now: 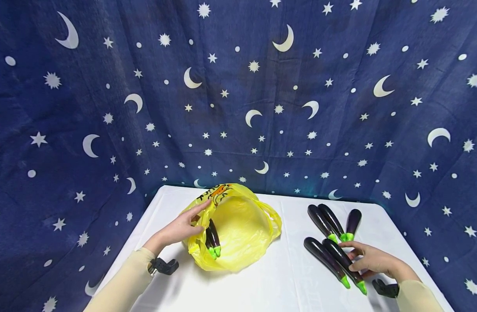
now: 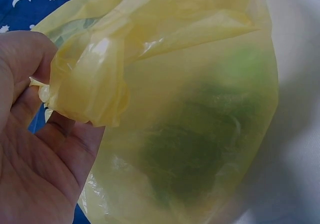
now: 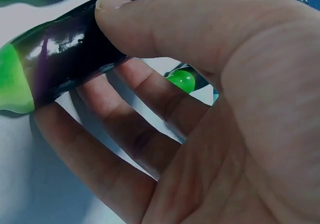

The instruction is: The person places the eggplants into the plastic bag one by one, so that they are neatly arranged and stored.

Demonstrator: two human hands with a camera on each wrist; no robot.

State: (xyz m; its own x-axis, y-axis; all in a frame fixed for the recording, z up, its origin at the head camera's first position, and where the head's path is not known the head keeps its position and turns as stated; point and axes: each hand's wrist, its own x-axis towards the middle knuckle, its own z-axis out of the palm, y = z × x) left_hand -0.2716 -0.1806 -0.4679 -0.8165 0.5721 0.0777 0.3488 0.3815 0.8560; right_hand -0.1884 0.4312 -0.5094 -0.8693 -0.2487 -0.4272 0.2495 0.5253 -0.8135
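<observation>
A yellow plastic bag (image 1: 242, 229) lies on its side, its mouth facing me. At its left rim my left hand (image 1: 181, 226) pinches the film between thumb and fingers; in the left wrist view the gathered film (image 2: 90, 83) shows at the fingertips. Inside the bag, near that hand, are two dark purple eggplants (image 1: 212, 236) with green caps. Over on the right, my right hand (image 1: 376, 261) holds a glossy eggplant (image 1: 339, 255), thumb on top and fingers along its far side in the right wrist view. Another eggplant (image 1: 325, 258) lies just left of it.
Behind the right hand three more eggplants (image 1: 353, 223) lie on the white table (image 1: 269, 281). A dark blue curtain (image 1: 230, 108) with moons and stars hangs behind the table and at both sides. Each wrist wears a black strap (image 1: 166, 266).
</observation>
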